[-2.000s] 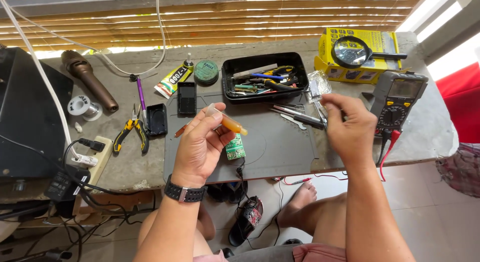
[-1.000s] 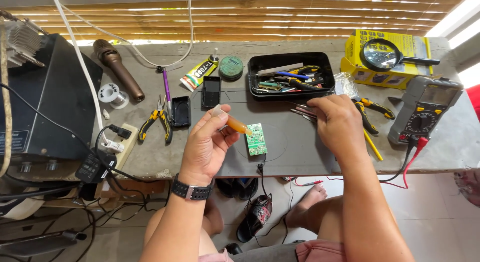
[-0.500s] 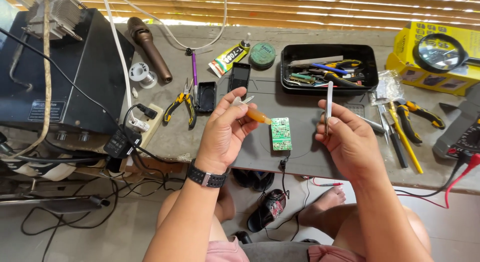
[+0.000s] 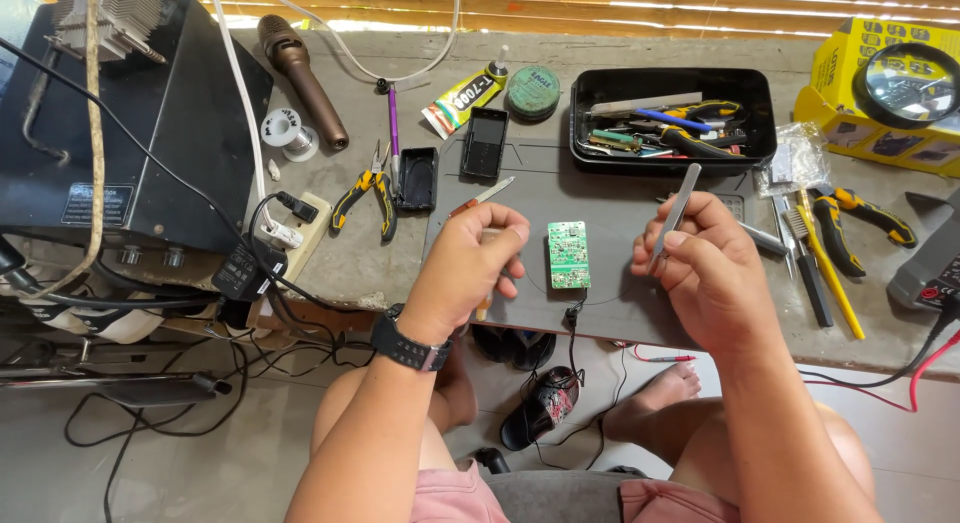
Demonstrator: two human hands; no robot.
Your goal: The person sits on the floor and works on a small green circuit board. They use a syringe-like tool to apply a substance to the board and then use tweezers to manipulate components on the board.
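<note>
Circuit board [image 4: 568, 254], small, green and rectangular, is seen flat on the dark grey work mat [image 4: 620, 313], between the two hands, with its long axis running near to far. The left hand [image 4: 470, 268] is closed around a slim orange-handled tool with a metal tip [image 4: 482, 196], the tip pointing far and to the right; the hand lies just left of the board. The right hand [image 4: 705, 273] is closed on a pair of silver metal tweezers [image 4: 674, 215], held upright with the points toward the far side; it sits a little further from the board than the left. No object is seen between either hand and the board, though a thin black lead [image 4: 572, 328] runs from the board's near edge down off the mat.

On the far side a black plastic tray filled with assorted tools [image 4: 670, 118] is placed. Yellow-handled pliers [image 4: 365, 188] and a black phone-shaped casing [image 4: 485, 143] are found to the far left, with a large black power unit [image 4: 120, 133] at the left edge. Brushes and yellow-handled cutters [image 4: 850, 223] lie to the right.
</note>
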